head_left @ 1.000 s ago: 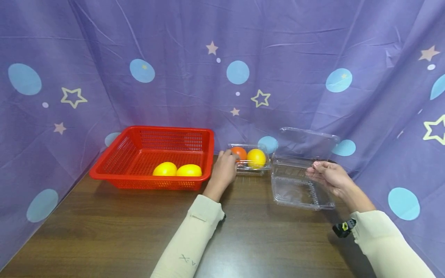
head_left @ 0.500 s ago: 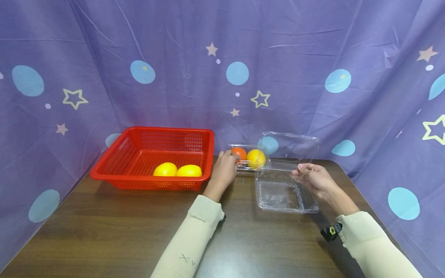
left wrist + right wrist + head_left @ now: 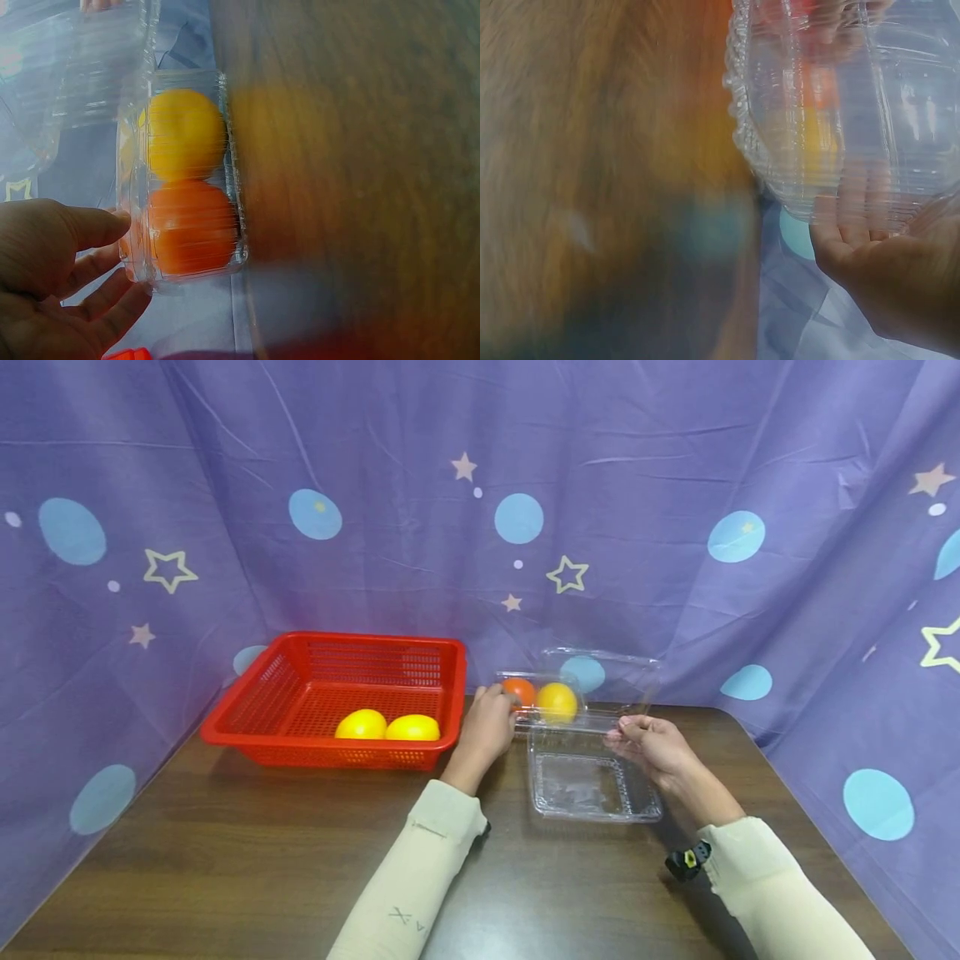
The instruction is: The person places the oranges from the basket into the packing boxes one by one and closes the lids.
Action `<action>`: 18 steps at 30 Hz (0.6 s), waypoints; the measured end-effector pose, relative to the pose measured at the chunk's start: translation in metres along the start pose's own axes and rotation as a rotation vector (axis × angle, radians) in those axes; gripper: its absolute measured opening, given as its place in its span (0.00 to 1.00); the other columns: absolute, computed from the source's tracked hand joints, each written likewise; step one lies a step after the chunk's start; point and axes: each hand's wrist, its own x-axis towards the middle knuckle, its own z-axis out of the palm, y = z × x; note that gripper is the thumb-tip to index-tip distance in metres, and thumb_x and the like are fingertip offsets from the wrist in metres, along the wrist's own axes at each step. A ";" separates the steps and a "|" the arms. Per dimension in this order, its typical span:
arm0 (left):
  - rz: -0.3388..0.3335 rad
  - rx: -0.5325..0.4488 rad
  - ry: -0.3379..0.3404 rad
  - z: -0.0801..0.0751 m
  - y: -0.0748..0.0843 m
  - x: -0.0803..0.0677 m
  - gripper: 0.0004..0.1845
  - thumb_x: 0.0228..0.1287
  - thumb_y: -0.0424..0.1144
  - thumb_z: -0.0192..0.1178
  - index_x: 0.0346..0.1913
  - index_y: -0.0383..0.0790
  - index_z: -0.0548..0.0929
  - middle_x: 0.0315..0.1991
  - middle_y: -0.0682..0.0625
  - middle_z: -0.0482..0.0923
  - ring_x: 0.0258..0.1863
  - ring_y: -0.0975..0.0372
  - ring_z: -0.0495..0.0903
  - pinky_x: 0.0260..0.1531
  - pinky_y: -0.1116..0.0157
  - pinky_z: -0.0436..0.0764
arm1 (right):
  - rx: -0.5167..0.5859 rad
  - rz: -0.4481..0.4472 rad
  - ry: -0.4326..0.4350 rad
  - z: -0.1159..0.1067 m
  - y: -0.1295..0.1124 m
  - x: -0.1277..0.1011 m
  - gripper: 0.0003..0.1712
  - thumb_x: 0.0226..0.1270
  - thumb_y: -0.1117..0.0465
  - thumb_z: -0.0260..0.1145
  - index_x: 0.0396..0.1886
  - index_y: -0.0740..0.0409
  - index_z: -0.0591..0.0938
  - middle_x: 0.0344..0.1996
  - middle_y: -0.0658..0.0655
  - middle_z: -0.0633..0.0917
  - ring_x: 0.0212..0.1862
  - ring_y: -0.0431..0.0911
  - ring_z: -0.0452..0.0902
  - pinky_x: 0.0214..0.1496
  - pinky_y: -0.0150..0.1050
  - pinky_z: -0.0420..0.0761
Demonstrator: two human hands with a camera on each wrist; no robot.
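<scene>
Head view. Counter (image 3: 225, 852), dark wood, with a purple star-print curtain (image 3: 675, 527) hung behind and at both sides. Red basket (image 3: 300, 672) at left rear holds two yellow fruits (image 3: 386, 726). Just right of it, a small clear box (image 3: 542, 702), lid down, holds an orange fruit (image 3: 519, 691) and a yellow-orange fruit (image 3: 557, 702). Left hand (image 3: 486, 732) rests against this box's near left end, apparently to steady it; the grip is hidden behind the hand. An empty clear box (image 3: 592, 781), lid raised, sits just in front of the small one. Right hand (image 3: 651, 745) pinches its right rim near the hinge, fingers closed on the plastic, likely to keep it open.

Left wrist view. Thumb (image 3: 90, 225) and fingers touch the small box's end, loosely curved rather than clamped. Counter blurred.

Right wrist view. Palm (image 3: 885, 277) and fingers show through ribbed plastic (image 3: 817, 112). Most else is blur; the thumb's hold cannot be made out.
</scene>
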 end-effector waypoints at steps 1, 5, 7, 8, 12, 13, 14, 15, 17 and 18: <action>0.000 -0.004 0.002 0.000 0.000 0.000 0.09 0.65 0.33 0.68 0.47 0.43 0.91 0.46 0.45 0.83 0.46 0.50 0.76 0.50 0.58 0.78 | 0.006 0.002 0.003 0.001 0.001 0.001 0.09 0.82 0.67 0.50 0.52 0.70 0.70 0.33 0.52 0.87 0.41 0.42 0.87 0.56 0.38 0.83; -0.009 -0.028 -0.002 0.000 -0.001 0.000 0.10 0.65 0.33 0.68 0.47 0.42 0.91 0.47 0.44 0.83 0.46 0.49 0.77 0.51 0.58 0.77 | 0.037 0.012 0.007 0.004 0.007 0.005 0.09 0.82 0.68 0.50 0.52 0.71 0.70 0.32 0.53 0.87 0.41 0.43 0.87 0.57 0.39 0.82; -0.017 -0.039 -0.002 0.000 0.000 0.000 0.11 0.64 0.31 0.67 0.48 0.41 0.90 0.47 0.44 0.84 0.47 0.49 0.77 0.52 0.58 0.77 | 0.049 0.015 0.009 0.005 0.009 0.006 0.09 0.82 0.68 0.49 0.52 0.72 0.70 0.31 0.53 0.87 0.41 0.43 0.87 0.57 0.40 0.82; -0.025 -0.046 -0.003 0.000 0.000 0.001 0.11 0.64 0.30 0.66 0.48 0.41 0.90 0.48 0.44 0.84 0.47 0.49 0.77 0.52 0.57 0.77 | 0.055 0.016 0.009 0.006 0.010 0.007 0.09 0.82 0.68 0.49 0.52 0.72 0.70 0.31 0.53 0.87 0.41 0.43 0.87 0.58 0.40 0.82; -0.088 -0.111 0.013 -0.002 0.004 0.002 0.17 0.60 0.27 0.65 0.51 0.40 0.90 0.49 0.43 0.84 0.48 0.46 0.79 0.54 0.55 0.78 | 0.068 0.018 0.014 0.010 0.013 0.008 0.07 0.82 0.68 0.49 0.50 0.70 0.71 0.31 0.53 0.87 0.40 0.43 0.87 0.58 0.41 0.82; -0.112 -0.139 0.025 -0.002 0.005 0.002 0.18 0.58 0.27 0.66 0.52 0.39 0.89 0.49 0.42 0.84 0.49 0.45 0.80 0.54 0.55 0.78 | 0.069 0.019 0.015 0.010 0.013 0.008 0.07 0.82 0.68 0.49 0.49 0.69 0.71 0.31 0.53 0.87 0.40 0.43 0.87 0.58 0.41 0.82; -0.136 -0.171 0.035 -0.003 0.007 0.003 0.19 0.58 0.26 0.67 0.53 0.38 0.89 0.49 0.41 0.84 0.49 0.44 0.81 0.54 0.54 0.79 | 0.066 0.019 0.013 0.011 0.014 0.008 0.07 0.82 0.68 0.49 0.49 0.69 0.71 0.31 0.53 0.87 0.40 0.43 0.87 0.58 0.41 0.82; -0.158 -0.206 0.054 -0.004 0.009 0.003 0.20 0.56 0.25 0.67 0.53 0.37 0.88 0.49 0.40 0.84 0.50 0.44 0.81 0.54 0.53 0.79 | 0.066 0.017 0.011 0.012 0.014 0.009 0.07 0.82 0.68 0.49 0.49 0.69 0.71 0.31 0.53 0.87 0.41 0.43 0.87 0.59 0.41 0.82; -0.194 -0.273 0.103 -0.008 0.012 0.004 0.20 0.56 0.24 0.65 0.53 0.34 0.88 0.48 0.39 0.85 0.51 0.43 0.83 0.54 0.52 0.80 | 0.065 0.014 0.017 0.014 0.015 0.010 0.07 0.82 0.68 0.50 0.49 0.68 0.71 0.31 0.53 0.88 0.41 0.43 0.87 0.59 0.42 0.81; -0.207 -0.304 0.133 -0.010 0.014 0.005 0.19 0.56 0.23 0.63 0.52 0.33 0.87 0.48 0.38 0.85 0.50 0.44 0.83 0.54 0.51 0.80 | 0.060 0.012 0.014 0.015 0.015 0.010 0.07 0.82 0.68 0.50 0.50 0.68 0.71 0.31 0.52 0.88 0.41 0.43 0.87 0.60 0.43 0.81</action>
